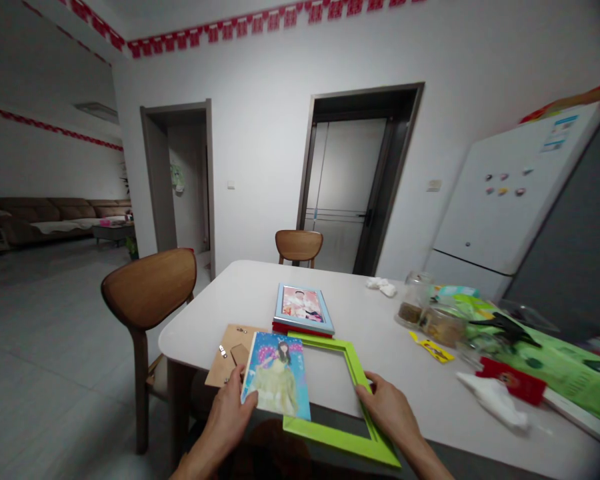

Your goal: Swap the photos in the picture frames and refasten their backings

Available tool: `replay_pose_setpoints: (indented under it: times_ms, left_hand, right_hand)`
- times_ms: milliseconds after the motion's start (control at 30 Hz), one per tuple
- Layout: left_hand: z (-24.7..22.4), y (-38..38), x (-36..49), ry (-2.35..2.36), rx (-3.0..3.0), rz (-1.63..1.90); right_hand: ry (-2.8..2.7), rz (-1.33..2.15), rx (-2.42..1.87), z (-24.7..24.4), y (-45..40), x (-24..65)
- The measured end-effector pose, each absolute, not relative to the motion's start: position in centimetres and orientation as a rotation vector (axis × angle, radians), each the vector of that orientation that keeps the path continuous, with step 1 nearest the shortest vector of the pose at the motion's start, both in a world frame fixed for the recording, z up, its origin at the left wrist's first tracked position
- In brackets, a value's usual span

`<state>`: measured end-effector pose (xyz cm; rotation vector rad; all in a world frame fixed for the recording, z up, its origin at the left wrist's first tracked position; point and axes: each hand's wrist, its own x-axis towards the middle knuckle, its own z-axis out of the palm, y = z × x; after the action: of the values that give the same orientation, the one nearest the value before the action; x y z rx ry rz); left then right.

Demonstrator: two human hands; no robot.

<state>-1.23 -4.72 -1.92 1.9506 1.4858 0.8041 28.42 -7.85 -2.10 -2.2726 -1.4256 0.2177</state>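
My left hand [231,408] is closed on the lower left edge of a photo [276,380] with a blue background and a figure in a pale dress. My right hand [387,405] grips the right side of an empty green frame [353,360], whose near end reaches past the table edge. The photo overlaps the frame's left side. Partly under the photo, at the left, lies a brown backing board [223,360] with metal clips. Beyond them a light blue framed picture [304,308] rests on something red.
Glass jars [410,308], a yellow packet [434,348], a red packet [514,380], crumpled white tissue [495,399] and green bags [570,373] crowd the table's right side. Wooden chairs [153,287] stand at the left and far side of the white table [215,290].
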Motion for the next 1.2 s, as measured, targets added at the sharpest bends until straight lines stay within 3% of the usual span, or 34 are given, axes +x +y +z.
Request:
replay_pose_setpoints:
  times_ms: [300,600,833,1000,1200]
  left_hand:
    - [-1.7,-6.0,-1.8,1.682,2.302,0.648]
    - [-2.1,-6.6,1.7,1.322,2.665,0.591]
    - [-3.6,-4.8,3.0,1.299,2.672,0.634]
    - [-0.5,-3.5,1.6,1.215,2.213,1.160]
    - [1.6,-4.8,4.8,0.824,0.989,1.445]
  right_hand:
    - [-1.490,0.153,-2.305,-2.6,-7.7,28.4]
    - [-1.536,0.126,-2.294,-2.7,-8.0,28.7]
    - [-1.449,0.176,-2.238,-2.6,-8.0,28.9]
    - [-1.280,0.152,-1.894,-1.3,-8.4,27.3]
    - [-0.913,1.080,-1.390,-0.2,-8.0,20.6]
